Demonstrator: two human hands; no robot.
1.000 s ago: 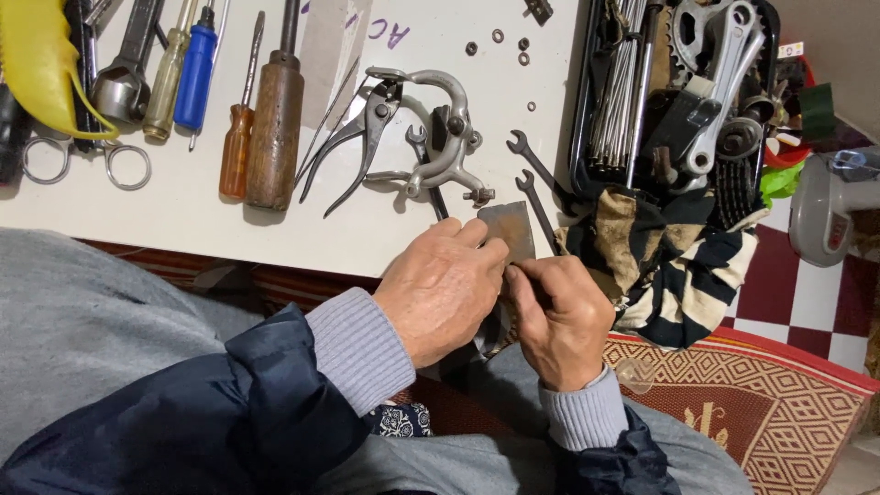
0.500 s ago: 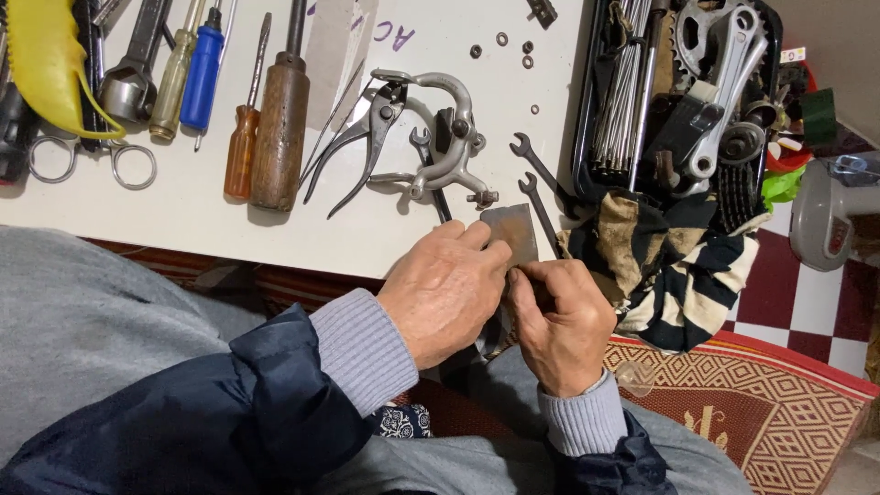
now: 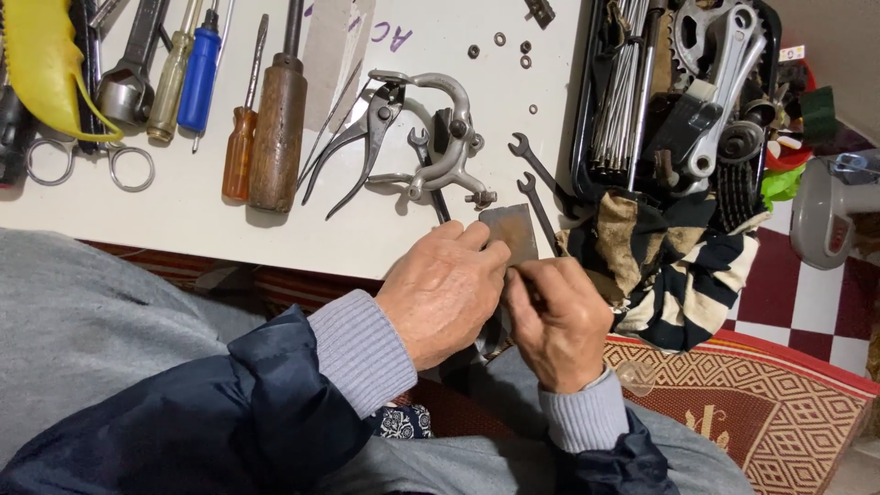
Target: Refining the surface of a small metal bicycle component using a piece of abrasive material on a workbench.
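My left hand (image 3: pixel 442 291) and my right hand (image 3: pixel 558 319) meet just below the front edge of the white table (image 3: pixel 211 215), over my lap. Both pinch a small dark sheet (image 3: pixel 510 234) that looks like sandpaper or thin rubber; its top sticks up above the fingers. What lies between the fingers under the sheet is hidden. Just beyond the hands on the table lie two slim open-end spanners (image 3: pixel 541 188), a silver bicycle brake caliper (image 3: pixel 449 147) and a pair of pliers (image 3: pixel 362 137).
Several screwdrivers (image 3: pixel 275 137), scissors (image 3: pixel 110 165) and a yellow object (image 3: pixel 46 64) lie at the left. A black tray (image 3: pixel 683 101) of spokes, a chainring and spanners stands at the right, with a striped rag (image 3: pixel 674 266) hanging off it. Patterned mat (image 3: pixel 770 403) below.
Both hands stay closed on the dark sheet, shifting only slightly against each other. The tools on the table have not moved.
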